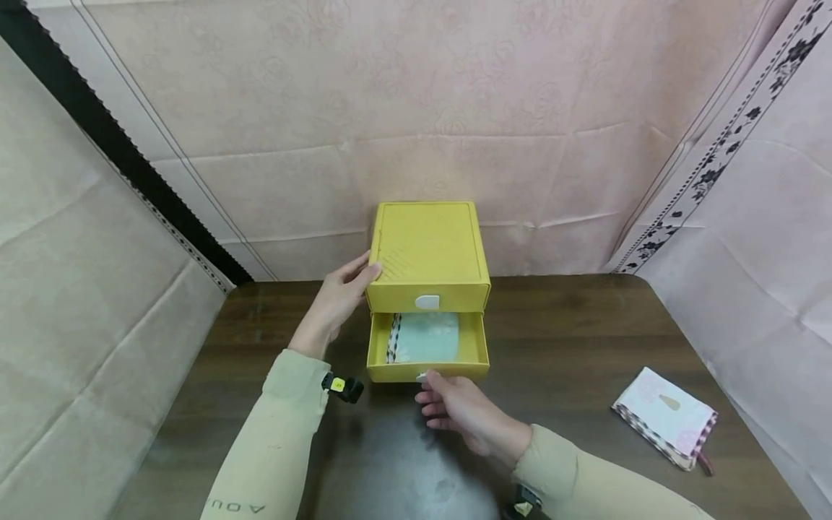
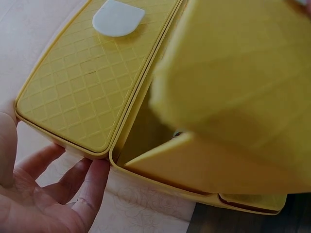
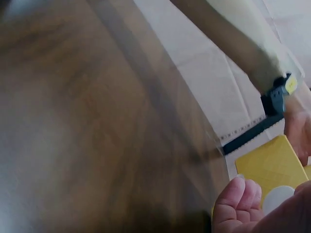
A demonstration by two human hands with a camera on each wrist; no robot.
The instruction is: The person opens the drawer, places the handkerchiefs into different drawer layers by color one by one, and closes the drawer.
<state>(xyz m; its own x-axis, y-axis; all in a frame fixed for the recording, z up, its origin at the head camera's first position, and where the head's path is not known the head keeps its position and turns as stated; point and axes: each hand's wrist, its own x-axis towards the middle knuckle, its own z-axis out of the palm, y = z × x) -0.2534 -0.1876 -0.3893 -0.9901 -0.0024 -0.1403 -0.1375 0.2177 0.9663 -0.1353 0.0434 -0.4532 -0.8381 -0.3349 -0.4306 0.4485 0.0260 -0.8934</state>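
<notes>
A yellow two-drawer box (image 1: 425, 245) stands at the far side of the table, its upper drawer in and its lower drawer (image 1: 477, 350) pulled out. Inside the lower drawer lies a folded pale-blue cloth (image 1: 427, 338) with a checkered edge. My left hand (image 1: 338, 300) touches the box's left side, thumb at the top edge; in the left wrist view its fingertips (image 2: 99, 170) rest against the side wall. With thumb and fingers, my right hand (image 1: 464, 412) pinches the lower drawer's white pull tab (image 1: 421, 377), which is mostly covered. The upper drawer has a white tab (image 1: 427, 302).
On the right of the brown table (image 1: 552, 347) lies a folded white cloth (image 1: 666, 415) with a checkered border and a dark reddish strip sticking out. Pale patterned sheets (image 1: 416, 108) hang behind the table and at both sides.
</notes>
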